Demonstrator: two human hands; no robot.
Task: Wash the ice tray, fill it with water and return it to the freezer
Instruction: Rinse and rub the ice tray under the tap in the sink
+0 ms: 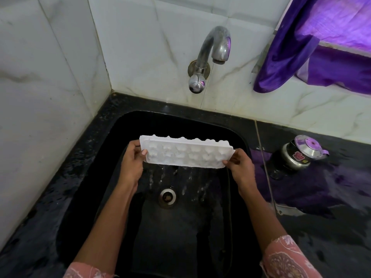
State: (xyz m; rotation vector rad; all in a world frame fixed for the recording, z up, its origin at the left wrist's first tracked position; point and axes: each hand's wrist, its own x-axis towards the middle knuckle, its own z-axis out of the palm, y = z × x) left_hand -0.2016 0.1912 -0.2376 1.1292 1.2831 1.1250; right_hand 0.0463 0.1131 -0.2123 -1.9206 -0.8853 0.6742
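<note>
Here, both hands are holding the white ice tray [186, 154] over the black sink [172, 237], one at each short end. The left hand [131, 163] is gripping the left end, thumb lying on the cavity side and fingers curled underneath. The right hand [241, 167] is pinching the right end the same way, its thumb on the near corner. The tray is hanging lengthwise between them, tilted so that its cavities are facing the camera, and thin streams of water [160, 175] are running off its near long edge into the basin. The drain [167, 197] is lying below the tray, slightly nearer the person. The tap [212, 51] is jutting from the tiled wall [50, 77] above and behind the tray, well apart from it. The sink walls are standing off from both ends, leaving room to either side. On the dark counter [331, 227] to the right, a lidded steel pot [299, 155] is sitting near the sink's rim, and a purple curtain [313, 47] is hanging above it.
</note>
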